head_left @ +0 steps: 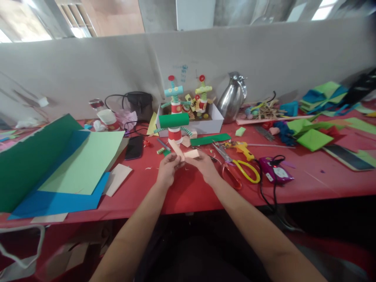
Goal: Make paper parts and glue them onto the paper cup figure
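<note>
Both hands meet above the red table, in front of a paper figure. My left hand (168, 169) is closed on one pale peach paper strip (176, 149), which slants up and away. Pinched in my right hand (205, 166) is the other part of the peach paper (192, 154); the two parts meet between my fingertips, and I cannot tell whether they are one folded strip. Just behind stands the figure (175, 134) with a red and white cup base, a green paper roll (174, 120) and springy folded arms. A flat green strip (210, 139) lies behind my right hand.
Scissors (237, 166), a yellow glue gun (243, 150) and a purple power socket with cables (274, 170) lie to the right. Coloured sheets (85, 160) and a black phone (134, 147) are at left. Behind are a white box (211, 124) with figures and a steel jug (233, 98).
</note>
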Demonstrator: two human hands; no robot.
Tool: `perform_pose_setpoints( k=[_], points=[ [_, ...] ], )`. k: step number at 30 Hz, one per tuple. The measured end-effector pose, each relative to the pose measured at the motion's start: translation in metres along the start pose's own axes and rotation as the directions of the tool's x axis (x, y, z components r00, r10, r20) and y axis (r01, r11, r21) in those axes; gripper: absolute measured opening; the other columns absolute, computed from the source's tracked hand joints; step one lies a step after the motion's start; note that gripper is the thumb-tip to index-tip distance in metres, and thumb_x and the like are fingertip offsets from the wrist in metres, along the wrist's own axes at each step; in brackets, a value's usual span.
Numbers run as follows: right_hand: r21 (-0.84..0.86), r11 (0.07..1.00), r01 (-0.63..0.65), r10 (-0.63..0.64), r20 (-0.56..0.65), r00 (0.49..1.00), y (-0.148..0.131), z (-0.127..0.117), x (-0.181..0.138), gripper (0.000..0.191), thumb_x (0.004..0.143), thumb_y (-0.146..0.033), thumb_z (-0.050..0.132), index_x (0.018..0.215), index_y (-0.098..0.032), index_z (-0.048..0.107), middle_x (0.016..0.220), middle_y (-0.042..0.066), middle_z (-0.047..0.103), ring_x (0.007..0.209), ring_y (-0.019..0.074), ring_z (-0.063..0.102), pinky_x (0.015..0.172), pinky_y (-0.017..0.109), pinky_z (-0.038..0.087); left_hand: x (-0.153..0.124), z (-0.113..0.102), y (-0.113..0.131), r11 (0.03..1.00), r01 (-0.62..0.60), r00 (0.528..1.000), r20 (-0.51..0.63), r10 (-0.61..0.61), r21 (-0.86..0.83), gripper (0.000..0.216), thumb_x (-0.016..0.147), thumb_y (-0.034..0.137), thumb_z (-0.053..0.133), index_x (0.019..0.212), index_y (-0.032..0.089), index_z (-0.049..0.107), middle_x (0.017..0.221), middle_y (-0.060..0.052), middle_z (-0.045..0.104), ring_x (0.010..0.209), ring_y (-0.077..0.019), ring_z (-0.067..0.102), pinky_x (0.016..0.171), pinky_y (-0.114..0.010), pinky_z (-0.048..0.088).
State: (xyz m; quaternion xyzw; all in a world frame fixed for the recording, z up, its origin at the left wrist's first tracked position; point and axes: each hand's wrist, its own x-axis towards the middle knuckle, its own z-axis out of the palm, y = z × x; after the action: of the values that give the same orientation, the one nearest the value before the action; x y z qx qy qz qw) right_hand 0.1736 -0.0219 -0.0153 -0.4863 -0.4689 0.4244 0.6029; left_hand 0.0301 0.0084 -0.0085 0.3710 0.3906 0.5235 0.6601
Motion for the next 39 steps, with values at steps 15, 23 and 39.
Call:
perform_pose_setpoints(
  k=[15, 23, 39],
  points=[
    [-0.068, 0.994, 0.091, -0.084, 0.101, 0.991, -0.006, -0.002, 0.000, 0.021, 0.076, -0.036, 0.068, 0.088, -0.021, 0.076, 0.090, 0.002, 0.076, 0.085, 0.0246, 0.067, 0.081, 0.036, 0.050, 0.000, 0.010, 0.003, 0.996, -0.038, 0.998, -0.038, 0.041, 0.081, 0.028, 0.055, 0.032, 0.087, 0.070, 0.015, 0.071, 0.063, 0.000, 0.068, 0.058, -0.0102, 0.057, 0.057, -0.022, 0.042],
    [-0.073, 0.996, 0.052, -0.041, 0.145, 0.989, -0.003, -0.006, 0.001, 0.017, 0.075, -0.035, 0.066, 0.080, -0.022, 0.076, 0.081, 0.000, 0.075, 0.080, 0.0222, 0.066, 0.079, 0.034, 0.048, -0.005, 0.007, 0.006, 0.995, 0.095, 0.995, -0.021, -0.095, 0.030, 0.029, 0.053, 0.023, 0.087, 0.073, 0.014, 0.068, 0.069, -0.002, 0.070, 0.060, -0.0117, 0.062, 0.055, -0.022, 0.046],
    [0.223, 0.951, -0.213, 0.176, 0.174, 0.969, -0.005, -0.002, -0.001, 0.032, 0.060, -0.044, 0.082, 0.079, -0.022, 0.069, 0.072, -0.003, 0.066, 0.065, 0.0132, 0.061, 0.067, 0.030, 0.053, -0.005, 0.000, 0.005, 0.997, 0.016, 0.999, -0.043, -0.013, 0.070, 0.031, 0.053, 0.023, 0.083, 0.078, 0.015, 0.066, 0.068, -0.001, 0.067, 0.066, -0.0150, 0.064, 0.059, -0.026, 0.051]
  ],
)
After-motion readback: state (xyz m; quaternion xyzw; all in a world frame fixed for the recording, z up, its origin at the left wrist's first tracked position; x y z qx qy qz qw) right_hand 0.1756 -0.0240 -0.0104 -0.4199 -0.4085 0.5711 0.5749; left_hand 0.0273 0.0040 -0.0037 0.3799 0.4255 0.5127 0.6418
